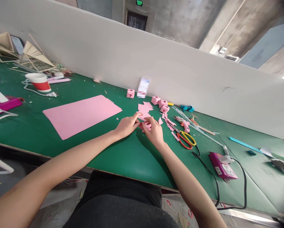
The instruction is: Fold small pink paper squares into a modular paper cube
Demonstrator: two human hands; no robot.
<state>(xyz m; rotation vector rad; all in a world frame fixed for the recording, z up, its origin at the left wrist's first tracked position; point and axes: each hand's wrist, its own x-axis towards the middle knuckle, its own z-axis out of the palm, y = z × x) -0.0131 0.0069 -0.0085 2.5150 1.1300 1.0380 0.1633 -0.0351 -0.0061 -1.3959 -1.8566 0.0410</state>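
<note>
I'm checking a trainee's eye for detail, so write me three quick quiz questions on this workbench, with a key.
1. What two colours are the handles of the scissors?
2. True or false: from the wearer's viewpoint, the large pink sheet lies to the left of the scissors.
3. The fingers of the left hand and right hand meet at: (a) the red-and-white cup; (b) a small pink piece; (c) the purple power strip.

Key: 1. Red and yellow. 2. True. 3. b.
</note>
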